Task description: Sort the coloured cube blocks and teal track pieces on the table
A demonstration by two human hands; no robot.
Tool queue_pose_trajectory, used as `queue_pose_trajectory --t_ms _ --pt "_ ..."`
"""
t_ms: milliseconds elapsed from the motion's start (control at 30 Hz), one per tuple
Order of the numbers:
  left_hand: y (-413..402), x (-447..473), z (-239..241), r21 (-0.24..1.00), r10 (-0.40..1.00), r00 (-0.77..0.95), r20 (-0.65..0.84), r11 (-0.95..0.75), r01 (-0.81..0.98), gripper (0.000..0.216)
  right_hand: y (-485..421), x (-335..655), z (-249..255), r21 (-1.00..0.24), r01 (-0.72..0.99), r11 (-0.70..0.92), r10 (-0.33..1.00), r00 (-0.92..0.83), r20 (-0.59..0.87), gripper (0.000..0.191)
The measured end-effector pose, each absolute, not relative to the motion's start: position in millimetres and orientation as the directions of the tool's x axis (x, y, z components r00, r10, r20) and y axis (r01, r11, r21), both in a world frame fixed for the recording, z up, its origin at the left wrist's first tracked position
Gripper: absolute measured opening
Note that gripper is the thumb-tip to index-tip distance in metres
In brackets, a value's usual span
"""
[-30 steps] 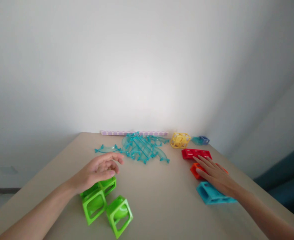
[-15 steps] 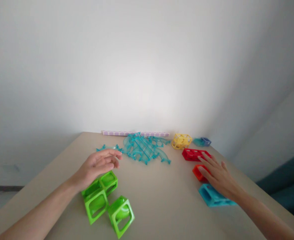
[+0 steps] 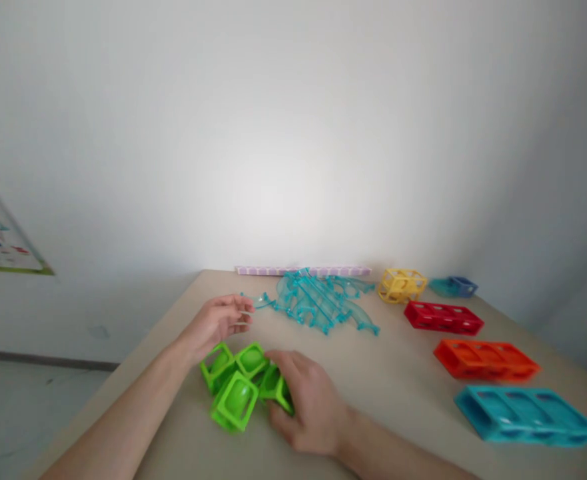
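Observation:
Several green open-frame cube blocks [image 3: 235, 400] sit close together near the front of the table, each with a rounded green piece inside. My right hand [image 3: 316, 403] is closed around the rightmost green cube block [image 3: 276, 389], its fingers hiding part of it. Just behind and left of the cluster, my left hand [image 3: 222, 323] hovers with loosely bent fingers apart and nothing in them. Clear teal track-like pieces [image 3: 318, 300] lie in a pile beyond that hand.
On the right, a red row of blocks [image 3: 443, 317], an orange row [image 3: 486, 360] and a teal row [image 3: 529, 415] lie one behind another. A yellow frame block [image 3: 401, 285] and a blue block [image 3: 462, 287] stand by the wall, along with a purple patterned strip [image 3: 253, 271].
My right hand has moved left from the coloured rows to the green blocks and gripped one. The green blocks are closer together. The view has turned left.

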State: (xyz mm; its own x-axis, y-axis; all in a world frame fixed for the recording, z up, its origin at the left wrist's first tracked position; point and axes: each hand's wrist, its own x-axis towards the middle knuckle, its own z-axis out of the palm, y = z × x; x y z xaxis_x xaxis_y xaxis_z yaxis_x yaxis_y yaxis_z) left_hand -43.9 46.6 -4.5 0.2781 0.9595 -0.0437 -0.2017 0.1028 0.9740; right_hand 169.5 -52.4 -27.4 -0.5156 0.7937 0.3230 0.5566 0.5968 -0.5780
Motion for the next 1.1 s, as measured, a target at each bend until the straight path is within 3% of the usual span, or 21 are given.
queue_pose_trajectory --t_ms 67,167,333,433,767,900,1000,1100 --pt "49 -47 -7 0.944 0.929 0.348 -0.124 0.219 -0.248 0.028 -36 177 -30 -0.638 0.552 0.537 0.838 -0.440 0.324 0.058" --pt "49 -44 -13 0.959 0.892 0.419 -0.168 0.246 -0.139 0.033 -26 187 -32 -0.703 0.581 0.409 0.912 -0.283 0.296 0.054" --pt "39 -28 -17 0.977 0.841 0.541 -0.018 -0.099 0.186 0.030 -26 192 -34 -0.757 0.561 0.334 0.942 -0.167 0.292 0.051" --pt "35 -22 -17 0.943 0.860 0.508 0.048 -0.207 0.260 0.024 -27 193 -34 -0.763 0.542 0.353 0.934 -0.160 0.319 0.052" --pt "37 -19 -19 0.909 0.931 0.311 0.192 -0.288 0.302 0.024 -26 196 -34 -0.820 0.395 0.414 0.908 -0.242 0.342 0.059" --pt "35 -15 -18 0.959 0.958 0.242 0.151 -0.201 0.200 0.027 -22 195 -39 -0.814 0.375 0.443 0.896 -0.215 0.388 0.064" --pt "38 -15 -21 0.998 0.975 0.216 0.049 -0.042 -0.039 0.033 -18 195 -45 -0.830 0.320 0.457 0.889 -0.166 0.426 0.067" --pt "41 -19 -22 0.961 0.968 0.248 0.039 0.032 -0.274 0.031 -14 196 -49 -0.878 0.204 0.432 0.902 -0.102 0.420 0.068"
